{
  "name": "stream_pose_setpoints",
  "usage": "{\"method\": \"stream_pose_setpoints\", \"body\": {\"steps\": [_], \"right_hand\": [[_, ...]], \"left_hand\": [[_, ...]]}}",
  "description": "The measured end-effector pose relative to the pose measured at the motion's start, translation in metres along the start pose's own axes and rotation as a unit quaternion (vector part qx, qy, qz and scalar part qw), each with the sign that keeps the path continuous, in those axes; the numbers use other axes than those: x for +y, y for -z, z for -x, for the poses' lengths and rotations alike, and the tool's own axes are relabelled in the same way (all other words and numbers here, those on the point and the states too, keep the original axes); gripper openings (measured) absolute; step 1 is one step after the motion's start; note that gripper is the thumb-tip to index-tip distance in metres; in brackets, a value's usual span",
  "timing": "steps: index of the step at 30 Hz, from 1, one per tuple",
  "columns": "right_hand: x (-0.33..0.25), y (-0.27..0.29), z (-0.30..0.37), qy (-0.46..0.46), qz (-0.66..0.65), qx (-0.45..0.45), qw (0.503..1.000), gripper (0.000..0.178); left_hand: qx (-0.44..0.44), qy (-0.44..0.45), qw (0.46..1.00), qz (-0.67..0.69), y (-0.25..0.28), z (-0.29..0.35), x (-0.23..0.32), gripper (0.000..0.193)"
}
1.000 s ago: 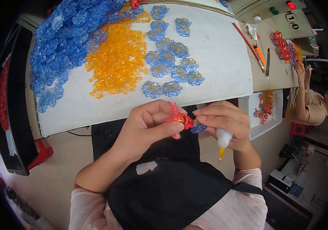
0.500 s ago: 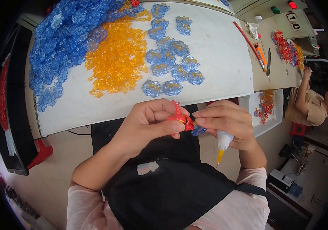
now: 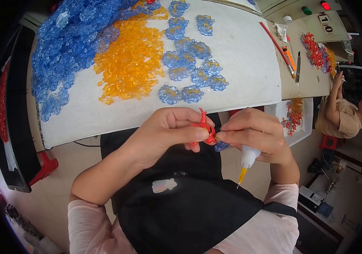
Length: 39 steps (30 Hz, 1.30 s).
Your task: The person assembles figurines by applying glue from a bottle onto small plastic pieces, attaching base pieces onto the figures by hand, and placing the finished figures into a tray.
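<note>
My left hand point(image 3: 164, 135) pinches a small red plastic piece point(image 3: 204, 127) over my lap, just below the table edge. My right hand point(image 3: 255, 135) meets it fingertip to fingertip, touching the red piece, and also holds a small white glue bottle point(image 3: 247, 158) with a yellow nozzle pointing down. A bit of blue plastic point(image 3: 221, 146) shows under my right fingers. On the white table point(image 3: 248, 63) lie a heap of blue plastic pieces point(image 3: 71, 42), a heap of orange pieces point(image 3: 132, 59) and several blue-and-orange assembled clusters point(image 3: 191, 72).
A black apron covers my lap. Right of the table are a red rod, an orange pen point(image 3: 290, 58), a blade and a pile of red pieces point(image 3: 314, 48). A white bin point(image 3: 293, 120) holds mixed pieces. Another person point(image 3: 344, 114) sits at the far right.
Both hands stay together over my lap with only slight shifts; the glue bottle has tilted a little. The person at the right has shifted slightly.
</note>
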State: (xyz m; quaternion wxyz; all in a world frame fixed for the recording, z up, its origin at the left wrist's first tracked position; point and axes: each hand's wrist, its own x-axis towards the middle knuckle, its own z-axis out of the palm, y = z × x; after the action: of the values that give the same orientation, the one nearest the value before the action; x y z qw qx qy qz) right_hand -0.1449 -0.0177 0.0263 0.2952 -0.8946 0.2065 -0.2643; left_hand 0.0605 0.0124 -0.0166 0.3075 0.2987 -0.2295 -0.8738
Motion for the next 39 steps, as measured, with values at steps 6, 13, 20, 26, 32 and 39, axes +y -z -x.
{"method": "stream_pose_setpoints", "body": {"steps": [6, 13, 20, 26, 32, 39], "right_hand": [[0.000, 0.003, 0.000, -0.007, -0.014, -0.018, 1.000, 0.021], [-0.002, 0.009, -0.002, -0.022, -0.013, -0.050, 0.998, 0.025], [-0.003, 0.014, -0.002, -0.034, -0.003, -0.083, 0.996, 0.026], [0.002, 0.011, 0.000, -0.053, 0.022, -0.012, 0.998, 0.025], [0.001, 0.007, -0.004, -0.034, 0.034, -0.009, 0.999, 0.026], [0.004, 0.003, -0.003, -0.040, 0.018, -0.009, 0.999, 0.026]], "left_hand": [[-0.015, 0.035, 0.999, 0.025, 0.001, -0.004, 0.000, 0.023], [-0.031, 0.021, 0.999, 0.026, 0.003, -0.007, -0.003, 0.022], [-0.014, 0.047, 0.999, 0.011, -0.001, -0.009, -0.003, 0.023], [0.010, 0.038, 0.999, -0.031, -0.011, -0.009, 0.015, 0.027], [0.014, 0.039, 0.995, -0.089, -0.012, -0.009, 0.022, 0.031], [0.042, 0.045, 0.992, -0.109, -0.014, -0.007, 0.021, 0.028]]}}
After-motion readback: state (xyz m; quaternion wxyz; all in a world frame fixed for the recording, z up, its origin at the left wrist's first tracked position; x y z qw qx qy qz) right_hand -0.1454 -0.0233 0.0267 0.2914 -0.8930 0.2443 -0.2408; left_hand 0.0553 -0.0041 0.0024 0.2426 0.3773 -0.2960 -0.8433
